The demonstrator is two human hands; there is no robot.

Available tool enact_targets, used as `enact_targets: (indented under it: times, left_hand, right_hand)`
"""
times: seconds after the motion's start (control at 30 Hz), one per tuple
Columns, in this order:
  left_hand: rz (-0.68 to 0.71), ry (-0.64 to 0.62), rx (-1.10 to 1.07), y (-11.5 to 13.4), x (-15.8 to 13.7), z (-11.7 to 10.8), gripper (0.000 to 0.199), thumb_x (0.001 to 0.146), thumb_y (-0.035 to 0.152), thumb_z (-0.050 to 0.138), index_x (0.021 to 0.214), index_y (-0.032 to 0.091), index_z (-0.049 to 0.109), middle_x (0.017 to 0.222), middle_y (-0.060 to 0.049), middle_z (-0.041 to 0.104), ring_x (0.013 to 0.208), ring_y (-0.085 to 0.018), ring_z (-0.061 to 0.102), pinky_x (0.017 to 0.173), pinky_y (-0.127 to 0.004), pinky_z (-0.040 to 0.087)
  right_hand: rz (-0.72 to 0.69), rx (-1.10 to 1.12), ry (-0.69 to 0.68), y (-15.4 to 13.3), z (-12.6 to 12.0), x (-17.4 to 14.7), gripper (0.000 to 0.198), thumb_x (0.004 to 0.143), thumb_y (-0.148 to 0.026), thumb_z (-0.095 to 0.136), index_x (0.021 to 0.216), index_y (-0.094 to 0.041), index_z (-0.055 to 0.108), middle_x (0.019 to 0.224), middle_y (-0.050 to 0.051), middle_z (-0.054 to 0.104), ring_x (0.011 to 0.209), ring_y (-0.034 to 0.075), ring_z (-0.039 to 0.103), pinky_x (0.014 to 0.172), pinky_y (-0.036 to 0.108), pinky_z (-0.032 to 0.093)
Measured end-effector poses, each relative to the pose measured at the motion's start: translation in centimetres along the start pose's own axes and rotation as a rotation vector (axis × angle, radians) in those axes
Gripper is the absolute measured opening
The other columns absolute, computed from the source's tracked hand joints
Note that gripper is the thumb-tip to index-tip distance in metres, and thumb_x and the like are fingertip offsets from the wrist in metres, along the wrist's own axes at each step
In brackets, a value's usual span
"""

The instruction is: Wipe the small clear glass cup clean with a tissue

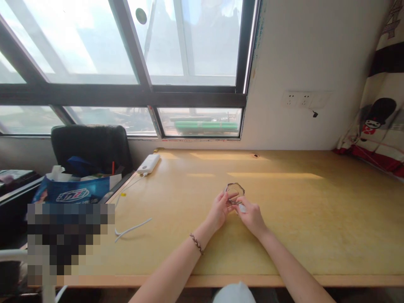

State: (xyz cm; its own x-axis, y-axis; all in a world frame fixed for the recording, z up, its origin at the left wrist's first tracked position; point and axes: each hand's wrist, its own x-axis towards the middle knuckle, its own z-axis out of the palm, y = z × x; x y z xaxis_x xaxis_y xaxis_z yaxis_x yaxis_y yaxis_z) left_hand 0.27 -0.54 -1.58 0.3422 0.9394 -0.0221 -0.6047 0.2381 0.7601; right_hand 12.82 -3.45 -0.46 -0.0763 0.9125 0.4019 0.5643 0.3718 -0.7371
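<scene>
Above the middle of the wooden table, my two hands meet at a thin, dark, angular loop point(235, 184), whose exact kind I cannot make out. My left hand point(220, 207) grips its left and lower part, with some fingers reaching behind and through it. From the right side, my right hand point(251, 214) pinches the lower right part of the same loop. A small whitish piece point(242, 208) shows at the right fingertips; whether it belongs to the loop is unclear. A braided bracelet point(197, 243) circles my left wrist.
On the table point(315, 227) lie a white power strip point(149, 164) at the back left and a white cable point(134, 228). Beyond the left edge stand a black chair point(91, 141) and a blue bag point(72, 189). Wall sockets point(297, 99) and a curtain point(378, 109) are at right.
</scene>
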Motion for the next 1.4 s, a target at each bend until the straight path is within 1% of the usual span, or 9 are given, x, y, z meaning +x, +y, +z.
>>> enact_targets:
  times: [0.1,0.2,0.3,0.43,0.53,0.63,1.03,1.27,1.4]
  left_hand:
    - [-0.04,-0.063,-0.04,-0.2,0.0,0.1,0.034,0.078,0.034,0.051,0.106,0.016,0.05,0.113,-0.012,0.054,0.095,-0.017,0.056,0.081,-0.028,0.043]
    - [-0.093,-0.047,-0.077,-0.3,0.1,0.0,0.039,0.078,0.033,0.051,0.114,0.02,0.043,0.116,-0.012,0.053,0.104,-0.018,0.051,0.094,-0.032,0.034]
    - [-0.111,-0.072,-0.072,-0.1,0.1,-0.1,0.042,0.08,0.033,0.048,0.118,0.019,0.041,0.118,-0.013,0.051,0.111,-0.019,0.046,0.099,-0.035,0.027]
    - [-0.114,-0.156,-0.017,0.1,-0.2,0.2,0.038,0.08,0.031,0.048,0.114,0.014,0.047,0.118,-0.015,0.05,0.113,-0.021,0.043,0.101,-0.036,0.022]
    - [-0.124,-0.179,0.03,0.0,-0.4,0.4,0.036,0.079,0.031,0.049,0.11,0.013,0.051,0.116,-0.015,0.053,0.112,-0.023,0.044,0.101,-0.038,0.022]
    - [-0.126,-0.167,0.045,0.0,-0.4,0.4,0.036,0.078,0.032,0.05,0.108,0.013,0.053,0.114,-0.015,0.054,0.111,-0.024,0.045,0.1,-0.039,0.023]
    - [-0.146,-0.175,0.102,-0.3,-0.5,0.2,0.032,0.079,0.033,0.047,0.098,0.01,0.059,0.113,-0.016,0.055,0.11,-0.024,0.046,0.099,-0.038,0.026]
    - [-0.143,-0.169,0.101,-0.4,-0.3,0.0,0.031,0.08,0.033,0.047,0.098,0.011,0.059,0.111,-0.015,0.056,0.109,-0.023,0.047,0.098,-0.038,0.027]
    - [-0.143,-0.174,0.155,-0.3,-0.5,0.3,0.03,0.079,0.034,0.048,0.095,0.011,0.061,0.111,-0.015,0.056,0.109,-0.023,0.047,0.098,-0.038,0.028]
  right_hand:
    - [0.054,0.031,0.045,0.4,-0.8,0.3,0.015,0.073,-0.032,0.05,0.083,-0.023,0.056,0.061,0.001,0.062,0.05,0.016,0.057,0.046,0.021,0.038]
    - [0.109,-0.052,0.105,2.2,-3.0,1.2,0.016,0.074,-0.034,0.049,0.083,-0.022,0.055,0.055,0.0,0.059,0.046,0.016,0.055,0.044,0.021,0.036]
    - [0.108,-0.232,0.116,6.2,-6.9,2.7,0.017,0.071,-0.031,0.05,0.084,-0.022,0.054,0.061,0.001,0.061,0.055,0.017,0.057,0.048,0.022,0.037]
    - [0.237,-0.372,0.133,13.1,-12.7,4.8,0.017,0.068,-0.033,0.05,0.079,-0.021,0.055,0.061,0.001,0.06,0.053,0.017,0.055,0.047,0.023,0.036]
    - [0.36,-0.389,0.161,17.2,-16.0,5.8,0.019,0.066,-0.036,0.052,0.076,-0.02,0.055,0.057,0.001,0.059,0.048,0.015,0.053,0.045,0.023,0.035]
    - [0.453,-0.321,0.167,19.4,-17.9,6.2,0.022,0.066,-0.038,0.053,0.076,-0.019,0.054,0.053,0.001,0.058,0.042,0.014,0.05,0.042,0.023,0.035]
    - [0.473,-0.218,0.126,21.4,-18.8,6.7,0.022,0.063,-0.036,0.055,0.076,-0.018,0.054,0.049,-0.001,0.056,0.041,0.014,0.052,0.042,0.024,0.037]
    - [0.486,-0.201,0.093,21.5,-18.8,6.9,0.021,0.064,-0.034,0.054,0.078,-0.018,0.056,0.05,0.0,0.057,0.042,0.014,0.052,0.041,0.023,0.036]
    - [0.475,-0.227,0.077,20.8,-20.0,7.1,0.029,0.061,-0.031,0.058,0.087,-0.018,0.059,0.057,0.003,0.061,0.046,0.016,0.053,0.044,0.025,0.037]
